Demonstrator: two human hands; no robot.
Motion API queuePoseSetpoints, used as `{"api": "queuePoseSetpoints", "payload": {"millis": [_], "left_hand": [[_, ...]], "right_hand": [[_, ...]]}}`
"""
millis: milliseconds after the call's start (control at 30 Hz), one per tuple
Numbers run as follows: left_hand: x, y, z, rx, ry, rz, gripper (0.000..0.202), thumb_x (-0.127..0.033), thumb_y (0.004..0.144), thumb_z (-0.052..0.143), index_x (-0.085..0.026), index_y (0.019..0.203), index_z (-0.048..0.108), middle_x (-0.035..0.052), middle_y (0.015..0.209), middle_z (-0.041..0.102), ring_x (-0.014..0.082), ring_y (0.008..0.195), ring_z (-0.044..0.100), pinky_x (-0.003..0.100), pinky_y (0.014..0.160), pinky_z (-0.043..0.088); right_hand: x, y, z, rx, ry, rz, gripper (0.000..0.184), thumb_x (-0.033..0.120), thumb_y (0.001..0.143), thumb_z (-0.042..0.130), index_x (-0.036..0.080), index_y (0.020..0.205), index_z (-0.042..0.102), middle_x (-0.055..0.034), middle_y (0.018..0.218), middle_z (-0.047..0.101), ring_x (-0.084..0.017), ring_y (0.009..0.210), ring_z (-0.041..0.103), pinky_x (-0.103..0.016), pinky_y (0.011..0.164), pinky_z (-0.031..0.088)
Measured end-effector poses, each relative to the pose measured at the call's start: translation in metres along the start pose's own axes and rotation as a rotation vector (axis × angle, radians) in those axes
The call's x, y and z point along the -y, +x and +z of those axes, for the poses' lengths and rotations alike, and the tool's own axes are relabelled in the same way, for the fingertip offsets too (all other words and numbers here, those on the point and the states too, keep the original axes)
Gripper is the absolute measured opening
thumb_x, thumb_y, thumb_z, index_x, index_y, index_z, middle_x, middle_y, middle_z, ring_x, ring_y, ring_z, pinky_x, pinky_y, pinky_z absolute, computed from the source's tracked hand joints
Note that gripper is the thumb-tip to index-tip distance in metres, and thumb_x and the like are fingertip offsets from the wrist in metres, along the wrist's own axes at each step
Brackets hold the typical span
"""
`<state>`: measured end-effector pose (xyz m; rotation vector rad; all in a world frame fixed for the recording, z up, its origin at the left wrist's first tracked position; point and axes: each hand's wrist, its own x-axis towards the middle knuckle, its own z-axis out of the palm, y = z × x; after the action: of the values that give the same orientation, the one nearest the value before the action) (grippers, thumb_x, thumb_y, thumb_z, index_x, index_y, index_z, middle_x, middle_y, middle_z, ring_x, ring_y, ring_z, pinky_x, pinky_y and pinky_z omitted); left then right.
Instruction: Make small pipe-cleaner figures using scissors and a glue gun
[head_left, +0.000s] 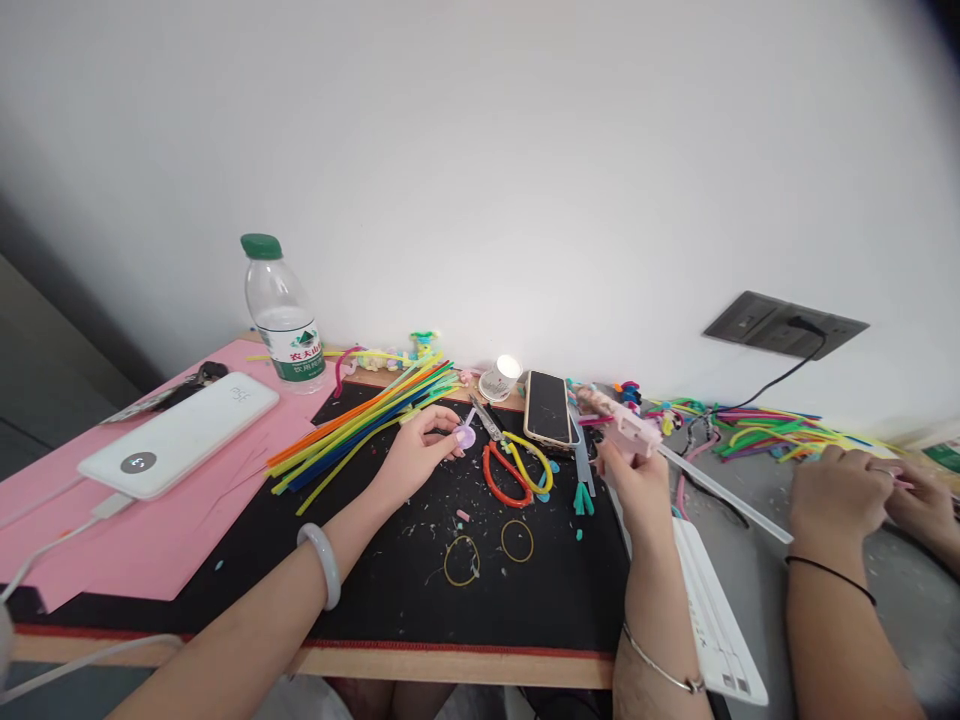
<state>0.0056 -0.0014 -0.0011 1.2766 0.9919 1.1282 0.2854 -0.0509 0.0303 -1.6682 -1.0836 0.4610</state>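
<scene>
My left hand [416, 455] rests on the black mat [390, 580], its fingers pinched on a small lilac disc [465, 436]. My right hand [634, 480] is closed around the handle of a pink glue gun [626, 428], whose nozzle points left toward the disc. A clear glue stick [724, 495] juts from the back of the gun to the right. Scissors with red and yellow handles [517, 470] lie between my hands. A bundle of coloured pipe cleaners [367, 425] lies just left of my left hand.
A water bottle [281, 315], a white power bank [180, 435] on pink paper [150, 540], a phone [547, 407] and a small lit candle [501, 378] stand at the back. Another person's hands [862, 495] work at the right among more pipe cleaners [772, 432]. Two wire rings [487, 552] lie near me.
</scene>
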Motion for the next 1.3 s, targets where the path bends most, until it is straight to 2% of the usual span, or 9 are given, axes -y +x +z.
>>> {"api": "queuePoseSetpoints", "payload": {"millis": [200, 267, 367, 533, 667, 800, 933, 1167, 1300], "left_hand": [[-0.001, -0.002, 0.003, 0.068, 0.016, 0.012, 0.024, -0.031, 0.073, 0.067, -0.018, 0.09, 0.056, 0.0011, 0.087, 0.06, 0.0131, 0.064, 0.065, 0.028, 0.064, 0.053], [-0.003, -0.003, 0.004, 0.084, 0.015, 0.007, 0.025, -0.032, 0.073, 0.067, -0.017, 0.089, 0.056, 0.0014, 0.087, 0.061, 0.0132, 0.064, 0.065, 0.028, 0.063, 0.053], [-0.006, -0.004, 0.004, 0.092, -0.006, -0.002, 0.025, -0.032, 0.073, 0.067, -0.017, 0.09, 0.056, 0.0019, 0.087, 0.062, 0.0132, 0.064, 0.065, 0.028, 0.063, 0.053], [-0.009, -0.006, 0.006, 0.089, -0.028, -0.015, 0.026, -0.032, 0.072, 0.068, -0.018, 0.09, 0.057, 0.0026, 0.089, 0.063, 0.0142, 0.065, 0.065, 0.03, 0.064, 0.053], [-0.009, -0.006, 0.005, 0.055, -0.023, -0.032, 0.027, -0.033, 0.07, 0.069, -0.018, 0.088, 0.058, 0.0024, 0.087, 0.064, 0.0144, 0.064, 0.065, 0.03, 0.064, 0.054], [-0.005, -0.002, 0.001, -0.084, -0.005, -0.039, 0.029, -0.037, 0.07, 0.069, -0.018, 0.089, 0.057, 0.0021, 0.085, 0.065, 0.0144, 0.065, 0.065, 0.03, 0.067, 0.053], [-0.002, -0.001, -0.002, -0.102, -0.01, -0.06, 0.032, -0.04, 0.07, 0.069, -0.018, 0.09, 0.057, 0.0024, 0.084, 0.065, 0.015, 0.067, 0.065, 0.031, 0.068, 0.053], [-0.002, -0.002, 0.0, -0.097, -0.053, -0.076, 0.034, -0.04, 0.069, 0.07, -0.018, 0.09, 0.055, 0.0014, 0.084, 0.065, 0.0146, 0.068, 0.065, 0.03, 0.068, 0.052], [-0.003, -0.002, 0.0, -0.065, -0.055, -0.076, 0.034, -0.04, 0.069, 0.071, -0.018, 0.09, 0.055, 0.0014, 0.087, 0.065, 0.0134, 0.067, 0.065, 0.03, 0.068, 0.052]], "right_hand": [[0.007, -0.015, 0.022, 0.462, 0.184, 0.003, 0.044, 0.047, 0.072, 0.067, 0.015, 0.102, 0.063, 0.0047, 0.055, 0.048, -0.01, 0.048, 0.038, -0.022, 0.045, 0.03], [0.012, -0.02, 0.027, 0.554, 0.19, 0.01, 0.045, 0.047, 0.074, 0.066, 0.015, 0.105, 0.062, 0.0059, 0.054, 0.044, -0.009, 0.048, 0.034, -0.021, 0.044, 0.027], [0.016, -0.025, 0.033, 0.624, 0.144, 0.008, 0.04, 0.047, 0.076, 0.065, 0.013, 0.097, 0.064, 0.0055, 0.054, 0.043, -0.008, 0.049, 0.033, -0.02, 0.044, 0.027], [0.021, -0.029, 0.038, 0.661, 0.132, -0.036, 0.04, 0.046, 0.079, 0.063, 0.013, 0.101, 0.065, 0.0048, 0.051, 0.047, -0.009, 0.046, 0.036, -0.022, 0.044, 0.031], [0.019, -0.03, 0.043, 0.623, 0.135, -0.049, 0.041, 0.047, 0.078, 0.063, 0.013, 0.101, 0.068, 0.0021, 0.055, 0.057, -0.012, 0.048, 0.045, -0.024, 0.049, 0.039], [0.016, -0.033, 0.052, 0.552, 0.123, -0.109, 0.036, 0.041, 0.079, 0.063, 0.014, 0.102, 0.069, -0.0046, 0.077, 0.07, -0.018, 0.064, 0.06, -0.029, 0.061, 0.048], [0.022, -0.041, 0.061, 0.481, 0.133, -0.196, 0.036, 0.035, 0.08, 0.061, 0.016, 0.109, 0.069, -0.0088, 0.105, 0.071, -0.026, 0.095, 0.064, -0.037, 0.083, 0.05], [0.028, -0.048, 0.069, 0.445, 0.085, -0.192, 0.033, 0.034, 0.079, 0.06, 0.019, 0.106, 0.071, -0.0063, 0.094, 0.073, -0.027, 0.088, 0.066, -0.037, 0.077, 0.053], [0.026, -0.047, 0.067, 0.442, 0.09, -0.168, 0.037, 0.037, 0.08, 0.059, 0.017, 0.11, 0.07, -0.0082, 0.099, 0.073, -0.029, 0.094, 0.065, -0.039, 0.081, 0.052]]}}
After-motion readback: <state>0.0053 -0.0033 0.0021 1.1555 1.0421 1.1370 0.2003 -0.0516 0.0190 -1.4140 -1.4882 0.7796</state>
